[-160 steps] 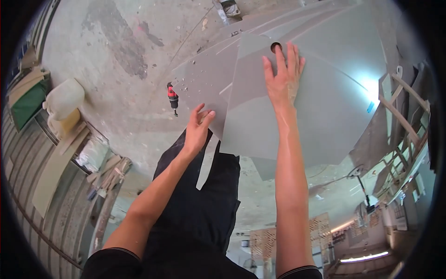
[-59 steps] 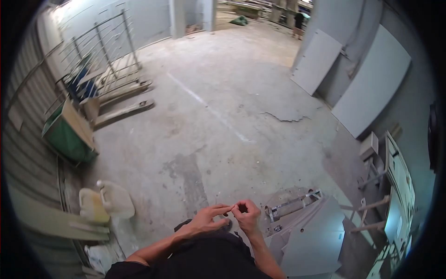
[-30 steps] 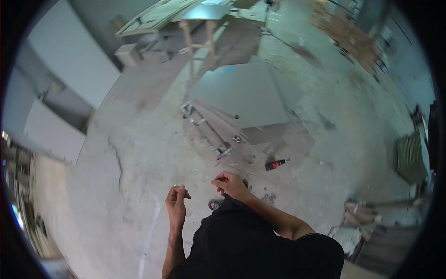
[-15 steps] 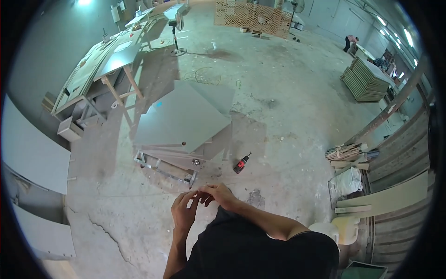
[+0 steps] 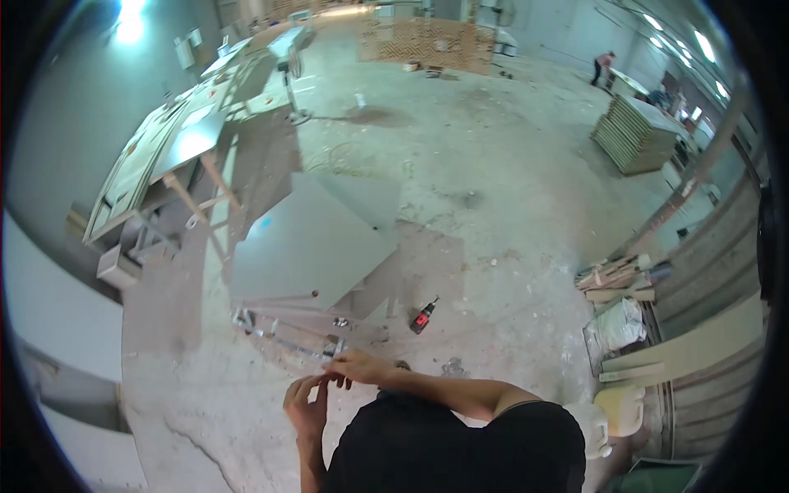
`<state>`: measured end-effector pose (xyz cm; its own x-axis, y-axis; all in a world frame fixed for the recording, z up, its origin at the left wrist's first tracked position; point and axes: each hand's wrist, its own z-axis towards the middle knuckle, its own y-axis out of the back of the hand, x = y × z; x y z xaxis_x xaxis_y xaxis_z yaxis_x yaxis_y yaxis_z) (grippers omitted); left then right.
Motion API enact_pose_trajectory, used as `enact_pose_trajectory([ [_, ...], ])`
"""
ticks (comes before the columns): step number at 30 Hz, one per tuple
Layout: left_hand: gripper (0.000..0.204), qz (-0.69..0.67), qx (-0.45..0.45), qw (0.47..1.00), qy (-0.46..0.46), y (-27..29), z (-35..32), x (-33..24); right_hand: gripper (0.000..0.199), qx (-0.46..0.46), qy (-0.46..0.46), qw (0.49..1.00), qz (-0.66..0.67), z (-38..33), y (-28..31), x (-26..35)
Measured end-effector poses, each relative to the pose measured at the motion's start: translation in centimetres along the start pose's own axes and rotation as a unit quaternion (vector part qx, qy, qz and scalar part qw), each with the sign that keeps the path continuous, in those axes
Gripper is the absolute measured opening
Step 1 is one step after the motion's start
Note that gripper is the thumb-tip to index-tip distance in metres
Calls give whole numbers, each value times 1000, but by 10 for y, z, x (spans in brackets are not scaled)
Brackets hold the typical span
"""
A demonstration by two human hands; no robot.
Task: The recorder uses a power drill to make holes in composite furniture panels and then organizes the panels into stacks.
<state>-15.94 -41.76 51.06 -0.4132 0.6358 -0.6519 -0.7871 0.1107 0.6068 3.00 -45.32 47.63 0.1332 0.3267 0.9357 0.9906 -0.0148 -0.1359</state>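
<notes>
My left hand [image 5: 307,406] and my right hand [image 5: 363,367] meet in front of my body, fingertips pinched close together. Whatever they hold, if anything, is too small to make out. Just beyond them on the floor lies a metal frame [image 5: 283,338] with thin rails. Behind that frame is a large grey panel [image 5: 308,238] with a small round hole near its front corner and a blue patch at its left. To the right of the panel a red and black cordless drill [image 5: 422,317] rests on the concrete.
A long worktable with boards [image 5: 152,156] runs along the left wall, near a standing fan [image 5: 289,94]. Stacked panels [image 5: 637,135] and a person [image 5: 603,67] are at the far right. Wood offcuts [image 5: 612,275], a white sack [image 5: 616,324] and a yellowish jerrycan [image 5: 620,409] line the right side.
My view has tilted up, so the floor things sit lower in the picture. Both hands remain pinched together and appear slightly lower and further left.
</notes>
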Motion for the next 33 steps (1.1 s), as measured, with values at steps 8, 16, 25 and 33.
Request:
enact_pose_trajectory([
  [8, 5, 24, 107, 991, -71, -62, 63, 1, 39, -34, -29, 999, 23, 5, 76, 11],
  [16, 8, -54, 282, 957, -44, -118, 99, 14, 31, -230, -15, 959, 163, -19, 164, -71],
  [25, 10, -111, 408, 906, -28, -125, 171, 45, 23, -669, -381, 630, 105, -191, 113, -434],
  [33, 16, -111, 445, 887, 59, -103, 211, 139, 20, -650, -403, 505, 400, -219, -53, -375],
])
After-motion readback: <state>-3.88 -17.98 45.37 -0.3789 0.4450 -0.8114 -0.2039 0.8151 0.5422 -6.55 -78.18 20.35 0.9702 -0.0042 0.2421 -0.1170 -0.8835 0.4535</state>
